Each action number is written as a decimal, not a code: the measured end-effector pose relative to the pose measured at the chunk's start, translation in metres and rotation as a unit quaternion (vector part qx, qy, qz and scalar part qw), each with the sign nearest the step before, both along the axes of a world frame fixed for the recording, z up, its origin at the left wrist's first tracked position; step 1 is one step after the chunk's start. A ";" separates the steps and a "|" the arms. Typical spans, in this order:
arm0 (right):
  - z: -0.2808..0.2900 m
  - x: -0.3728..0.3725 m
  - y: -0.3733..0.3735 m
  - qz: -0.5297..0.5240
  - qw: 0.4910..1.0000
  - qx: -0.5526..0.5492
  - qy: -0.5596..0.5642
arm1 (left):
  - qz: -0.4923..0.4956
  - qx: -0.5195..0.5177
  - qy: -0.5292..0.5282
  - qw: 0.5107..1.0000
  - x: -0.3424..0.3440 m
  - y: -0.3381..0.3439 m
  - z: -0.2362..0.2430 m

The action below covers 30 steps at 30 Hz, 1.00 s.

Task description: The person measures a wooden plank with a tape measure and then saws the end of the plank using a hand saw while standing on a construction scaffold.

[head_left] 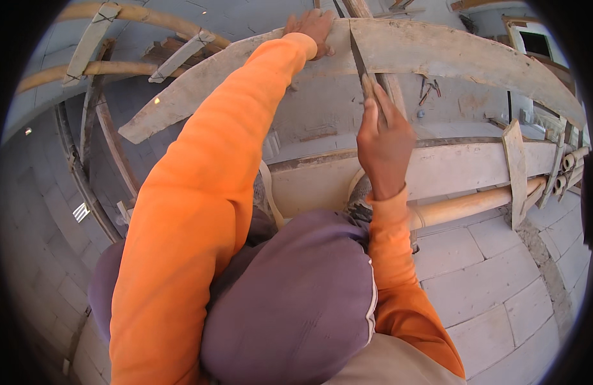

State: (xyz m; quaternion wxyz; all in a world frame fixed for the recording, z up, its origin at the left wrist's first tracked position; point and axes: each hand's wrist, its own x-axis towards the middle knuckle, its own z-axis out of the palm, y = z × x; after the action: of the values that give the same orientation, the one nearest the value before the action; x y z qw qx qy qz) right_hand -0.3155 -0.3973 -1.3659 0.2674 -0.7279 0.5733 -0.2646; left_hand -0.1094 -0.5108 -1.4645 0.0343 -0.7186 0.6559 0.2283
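Observation:
A long pale wooden board (pixel 431 48) lies across in front of me, its left end tapering off over the drop. My left hand (pixel 312 32) grips its far edge, thumb on the near side. My right hand (pixel 386 138) is closed round the handle of a handsaw (pixel 358 59). The saw's dark blade sits against the board just right of my left hand, at a cut line running across it. The handle is partly hidden by my fingers.
A second plank (pixel 482 168) and a bamboo pole (pixel 463 208) run below the board. At the upper left is a bamboo frame with wooden rungs (pixel 91 45). Hand tools (pixel 428 91) lie on the surface beyond. Grey block walling (pixel 482 276) is at right.

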 end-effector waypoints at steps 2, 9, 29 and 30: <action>0.008 0.008 0.003 -0.006 0.999 0.032 -0.011 | 0.004 0.033 0.029 0.999 0.012 0.000 -0.001; 0.053 -0.059 0.114 0.018 0.998 0.044 -0.033 | 0.029 0.030 0.003 0.999 0.031 0.016 0.000; 0.017 0.001 0.029 -0.027 0.998 0.048 -0.009 | 0.025 0.055 0.027 0.998 0.017 0.008 0.006; 0.022 -0.008 0.050 -0.029 0.998 0.058 -0.007 | 0.028 0.058 0.035 0.997 0.019 0.009 0.006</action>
State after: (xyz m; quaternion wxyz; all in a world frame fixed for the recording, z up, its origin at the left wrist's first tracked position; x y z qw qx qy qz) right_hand -0.3236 -0.3476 -1.3434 0.3052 -0.6927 0.6065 -0.2435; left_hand -0.0901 -0.5017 -1.4581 0.0469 -0.7252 0.6218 0.2918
